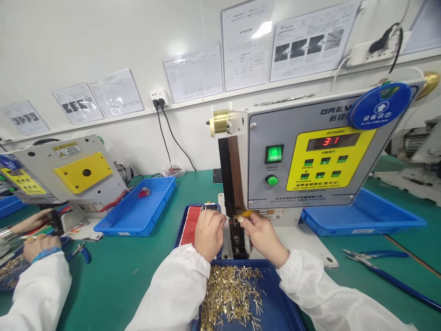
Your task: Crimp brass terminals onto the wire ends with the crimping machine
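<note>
My left hand (209, 234) and my right hand (262, 237) meet in front of a grey bench machine (310, 156) with a yellow control panel. Between my fingertips runs a thin red wire (232, 220), close under the machine's yellow-tipped head (244, 214). What my right fingertips pinch at its end is too small to tell. Below my hands lies a blue tray of loose brass terminals (230, 294). A tray packed with red wires (190, 225) stands beyond my left hand.
A co-worker's hands (32, 232) work at a similar machine (69, 172) on the left. Blue trays (136, 207) (361, 216) stand on the green bench mat. Blue-handled pliers (379, 271) lie to the right. Papers and a power strip are fixed to the wall.
</note>
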A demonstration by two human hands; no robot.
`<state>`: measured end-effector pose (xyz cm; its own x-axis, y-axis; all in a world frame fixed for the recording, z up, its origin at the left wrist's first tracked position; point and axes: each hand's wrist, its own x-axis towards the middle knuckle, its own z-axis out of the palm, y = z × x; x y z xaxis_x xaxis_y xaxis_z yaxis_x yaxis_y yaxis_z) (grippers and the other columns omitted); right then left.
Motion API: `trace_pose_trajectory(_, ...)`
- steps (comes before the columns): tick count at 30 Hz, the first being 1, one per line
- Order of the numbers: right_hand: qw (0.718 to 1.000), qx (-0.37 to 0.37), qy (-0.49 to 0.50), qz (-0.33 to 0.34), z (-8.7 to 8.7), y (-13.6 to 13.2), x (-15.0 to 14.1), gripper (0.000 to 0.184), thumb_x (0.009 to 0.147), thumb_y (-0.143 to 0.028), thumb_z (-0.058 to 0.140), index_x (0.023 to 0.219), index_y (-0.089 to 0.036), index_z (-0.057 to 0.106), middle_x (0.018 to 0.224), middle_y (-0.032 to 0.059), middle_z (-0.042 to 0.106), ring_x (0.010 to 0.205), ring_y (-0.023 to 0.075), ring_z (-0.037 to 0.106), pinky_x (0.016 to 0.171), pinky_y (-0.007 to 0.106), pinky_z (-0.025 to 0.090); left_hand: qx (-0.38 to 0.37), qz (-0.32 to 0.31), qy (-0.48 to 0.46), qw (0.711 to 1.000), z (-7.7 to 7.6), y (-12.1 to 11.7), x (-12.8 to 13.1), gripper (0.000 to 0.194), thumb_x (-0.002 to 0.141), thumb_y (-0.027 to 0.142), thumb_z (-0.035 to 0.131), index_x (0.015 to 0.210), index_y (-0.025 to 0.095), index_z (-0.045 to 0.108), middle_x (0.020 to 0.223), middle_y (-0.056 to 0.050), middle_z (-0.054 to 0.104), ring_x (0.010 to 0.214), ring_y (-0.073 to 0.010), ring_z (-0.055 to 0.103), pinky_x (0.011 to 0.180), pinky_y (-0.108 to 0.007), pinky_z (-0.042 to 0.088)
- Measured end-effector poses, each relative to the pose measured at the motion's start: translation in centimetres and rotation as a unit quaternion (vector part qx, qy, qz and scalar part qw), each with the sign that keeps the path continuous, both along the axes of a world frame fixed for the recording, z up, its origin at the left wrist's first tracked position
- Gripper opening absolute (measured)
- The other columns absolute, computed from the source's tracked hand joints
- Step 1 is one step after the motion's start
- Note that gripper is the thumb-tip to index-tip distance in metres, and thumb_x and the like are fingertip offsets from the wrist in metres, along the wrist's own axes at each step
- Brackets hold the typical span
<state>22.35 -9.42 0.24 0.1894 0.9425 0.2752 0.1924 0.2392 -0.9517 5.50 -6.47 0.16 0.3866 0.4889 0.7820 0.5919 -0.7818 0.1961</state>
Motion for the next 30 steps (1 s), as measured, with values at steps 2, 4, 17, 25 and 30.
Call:
trace_pose_trajectory(2,0.999,-0.02,0.044,0.0,-0.1,0.1,0.0,0.033,0.08,-0.05,0.054,0.064,-0.023,0.043,0.046,-0.0059,0.044,0.039,0.0117,0.039,0.04,0.025,0.032,0.003,0.004,-0.002,1.0,0.0,0.0,0.0,0.014,0.089,0.012,0.045,0.09,0.018,0.058,0.09,-0.007,0.059,0.087,-0.0186,0.051,0.078,-0.032,0.044)
trace_pose_trajectory(4,0.996,-0.038,0.083,0.006,-0.1,0.1,0.1,0.033,0.081,-0.05,0.053,0.064,-0.023,0.041,0.044,-0.0065,0.044,0.034,0.0102,0.037,0.036,0.023,0.03,0.003,0.007,-0.004,1.0,0.1,0.0,0.0,0.013,0.09,0.013,0.046,0.091,0.018,0.058,0.091,-0.007,0.059,0.088,-0.0185,0.051,0.079,-0.032,0.044)
trace_pose_trajectory(17,0.996,-0.054,0.06,0.04,0.1,-0.2,0.2,0.034,0.075,-0.053,0.06,0.068,-0.021,0.05,0.046,-0.0048,0.05,0.034,0.0091,0.04,0.032,0.021,0.031,0.009,0.002,-0.008,1.0,0.1,-0.1,0.0,0.016,0.09,0.013,0.044,0.089,0.018,0.059,0.088,-0.007,0.059,0.086,-0.0183,0.052,0.077,-0.032,0.045)
trace_pose_trajectory(25,0.997,-0.05,0.05,0.03,-0.3,0.0,0.2,0.032,0.075,-0.051,0.058,0.068,-0.021,0.05,0.046,-0.0053,0.049,0.034,0.0094,0.04,0.033,0.022,0.031,-0.047,0.121,0.028,0.991,-0.2,1.9,-1.6,0.022,0.089,0.012,0.044,0.097,0.019,0.064,0.084,-0.007,0.06,0.082,-0.02,0.054,0.073,-0.033,0.045)
trace_pose_trajectory(30,0.996,-0.064,0.063,0.03,0.0,-0.1,0.2,0.032,0.075,-0.051,0.059,0.066,-0.021,0.049,0.045,-0.0066,0.047,0.032,0.0088,0.038,0.033,0.022,0.029,-0.146,0.156,0.125,0.969,-1.2,3.3,-3.2,0.023,0.078,0.011,0.055,0.061,0.02,0.067,0.065,-0.006,0.055,0.068,-0.0192,0.052,0.062,-0.031,0.039)
